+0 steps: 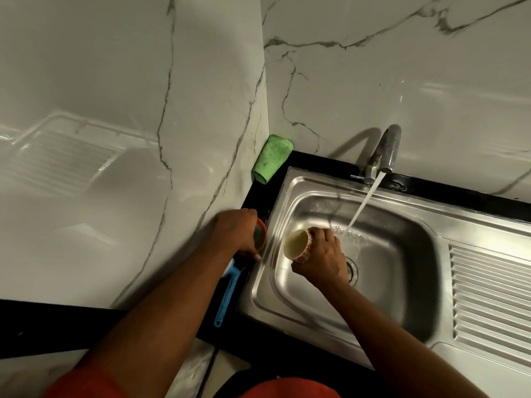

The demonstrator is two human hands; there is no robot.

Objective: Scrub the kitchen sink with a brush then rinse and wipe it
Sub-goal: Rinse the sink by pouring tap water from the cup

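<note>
Water runs from the tap (383,152) into the steel sink (402,282), landing just right of my right hand (319,259). That hand grips a cream cup (297,245) with a red pattern, tipped on its side over the basin, mouth facing left. My left hand (238,235) rests on the black counter left of the sink and grips a small red-rimmed round thing (260,235). A blue-handled brush (228,294) lies on the counter under my left wrist. A folded green cloth (271,159) sits in the back corner.
Marble walls close the back and left sides. The sink's ribbed drainboard (488,294) stretches to the right. The drain (352,272) lies just right of my right hand. A narrow black counter strip (258,202) runs along the sink's left edge.
</note>
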